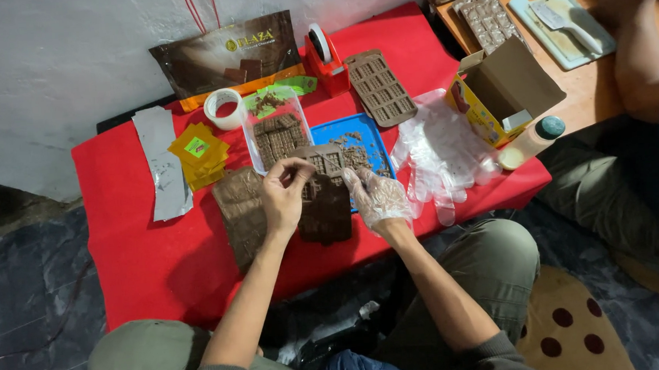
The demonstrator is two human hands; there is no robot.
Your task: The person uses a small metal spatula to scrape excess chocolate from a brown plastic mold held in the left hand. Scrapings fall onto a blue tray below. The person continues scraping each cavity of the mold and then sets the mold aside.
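Kneeling at a red counter [143,250], a person pinches the top edge of a brown mould [324,197] with bare left hand [284,195]; the gloved right hand [376,197] hovers beside it, fingers loosely curled, holding nothing. Flexing too hard could snap the chocolate.

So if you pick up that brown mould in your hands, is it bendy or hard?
Probably bendy: the mould looks like thin, soft rubber, and its edge seems to curl where the left hand pinches it. Likely light too, since the fingers alone lift it. The gloved right hand might slip a little on it.
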